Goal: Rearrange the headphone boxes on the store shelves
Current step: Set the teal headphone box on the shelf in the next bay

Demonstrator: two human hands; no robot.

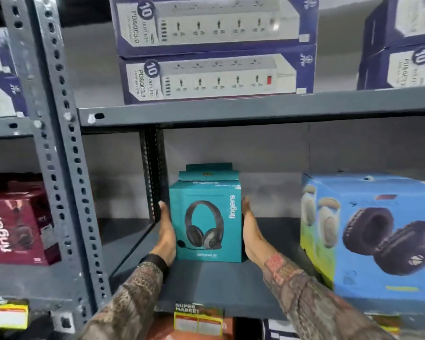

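A teal headphone box (207, 217) stands upright on the grey middle shelf (214, 285), its front showing a black headset. My left hand (166, 231) presses flat against its left side and my right hand (252, 229) against its right side, so both hands clamp the box between them. A large blue headphone box (373, 236) sits to the right on the same shelf. A maroon headphone box (17, 222) stands in the neighbouring bay on the left.
A perforated grey upright (59, 148) divides the bays, and a dark rear post (153, 168) stands just left of the teal box. Purple power-strip boxes (214, 47) are stacked on the shelf above. Price labels (198, 321) hang on the shelf's front edge.
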